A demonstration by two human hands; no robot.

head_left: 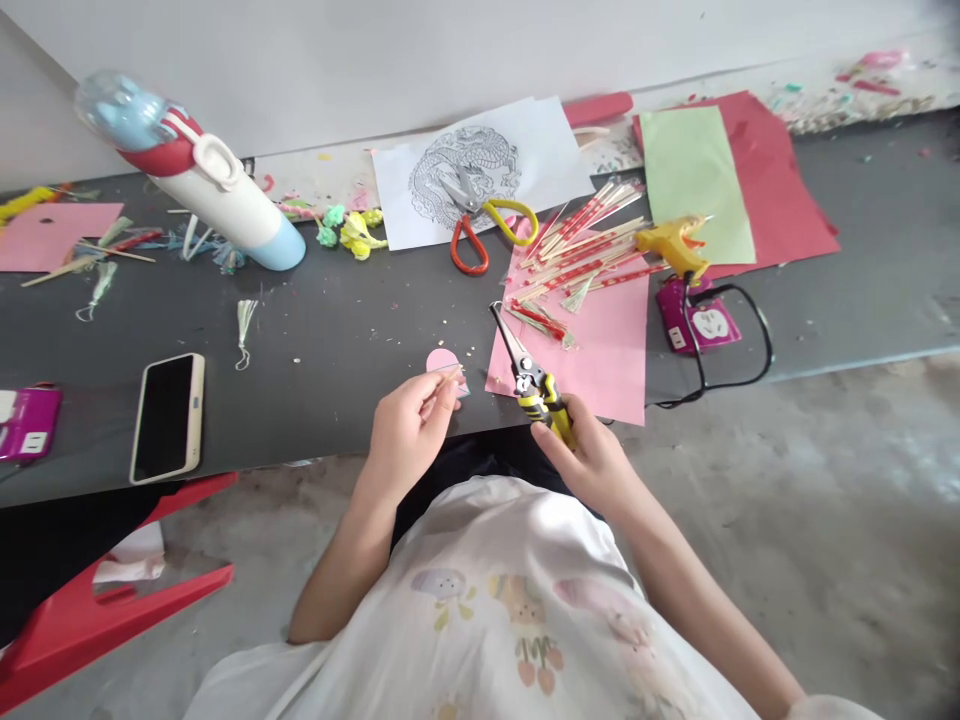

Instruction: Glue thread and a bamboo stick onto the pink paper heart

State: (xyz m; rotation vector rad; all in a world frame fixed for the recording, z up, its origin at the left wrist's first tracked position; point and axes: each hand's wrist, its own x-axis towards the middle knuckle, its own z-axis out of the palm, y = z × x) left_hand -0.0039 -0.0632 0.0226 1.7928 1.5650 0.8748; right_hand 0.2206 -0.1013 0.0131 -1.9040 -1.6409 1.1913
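Note:
My left hand (411, 420) is closed, pinching a short thin stick (448, 377) over the front edge of the dark table (337, 330). Just beyond its fingertips lies a small pink paper piece (441, 361). My right hand (585, 450) grips the yellow-and-black handles of metal snips (525, 370), whose blades point up and left toward the stick. A pink paper sheet (592, 340) lies under the snips' tip, with a heap of red-and-white sticks (585, 250) at its far end.
A phone (166, 416) lies at the front left. A white, red and blue bottle (195, 175) lies on its side at the back left. Behind the sticks are a dragon drawing (480, 170), scissors (484, 225), a yellow glue gun (675, 245) with its cable, and green and red paper (712, 180).

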